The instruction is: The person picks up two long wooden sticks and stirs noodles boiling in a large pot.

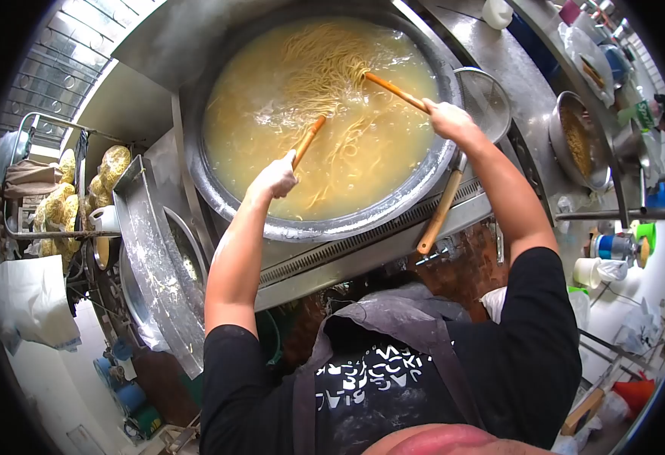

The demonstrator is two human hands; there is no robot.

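Note:
A very large round pot [325,230] holds cloudy yellowish liquid [256,83] with a mass of noodles [325,64] near its far side. My left hand [275,178] is closed round a wooden stick [309,141] over the pot's near left part; the stick's far end meets the liquid. On the right, my right hand [450,121] grips a second wooden stick [394,92], whose tip touches the noodles. Loose strands float between the two sticks.
A round mesh strainer [482,102] with a wooden handle [442,212] lies against the pot's right rim. Farther right is a metal bowl [580,142] with brownish contents. A floury metal tray [158,265] stands left, near a rack [51,233] with bagged food.

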